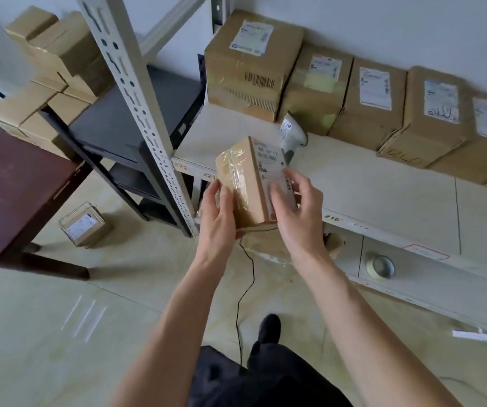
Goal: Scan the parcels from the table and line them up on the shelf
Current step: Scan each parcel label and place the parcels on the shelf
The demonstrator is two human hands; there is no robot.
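Holding a small cardboard parcel (252, 183) before the shelf (354, 186), we clasp it with left hand (217, 212) and right hand (296, 210), near the barcode scanner (290, 135) and boxes (374, 104).

matt cardboard parcel (252, 183), glossy tape; metal shelf (354, 183)

Parcel stockroom: numbered metal shelf (354, 183) lined with labelled cartons (251, 63).

Pale plain wall (383, 30) behind | glossy beige tiled floor (60, 333), soft daylight sheen | perforated grey steel upright (136, 92) at shelving's left corner | dark wooden worktop (10, 183) at left | black side rack (124, 124) beside it
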